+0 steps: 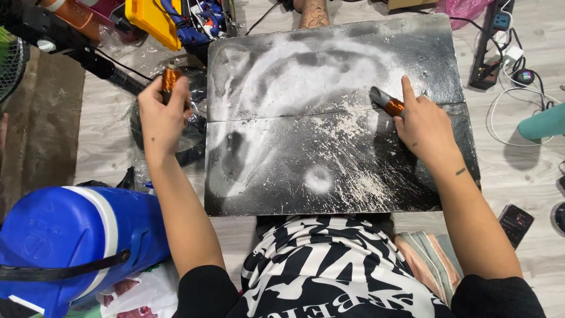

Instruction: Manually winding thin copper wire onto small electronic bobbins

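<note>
**Two copper coils, one at each edge of the board**

On the floor in front of the seated person lies a low black rectangular work board [329, 165], scuffed and dusted with white powder, split across the middle by a seam. The left hand [160, 115] is off the board's left edge, raised above a dark round object wrapped in clear plastic [191, 138], and it is closed around a small coil of copper-coloured wire [171, 78], of which only the top shows above the fingers. The right hand [425, 126] rests on the board near its right side, index finger stretched forward, thumb and remaining fingers pinching a second copper-wire coil on a grey core [388, 102] that touches the board just above the seam.

As a judgement: the left coil is held high over the floor clutter, so a loosened grip could drop it among the plastic. The right coil is gripped at one end only; pressing down could make it roll or slip on the powdery surface, and rubbing against the rough board might scrape the fine wire.

Both forearms reach forward from the body, the left bent upward at the wrist, the right lying low and flat. A blue plastic drum with a white band [65, 241] sits near the left elbow, and a black phone [516, 222] lies near the right.
</note>
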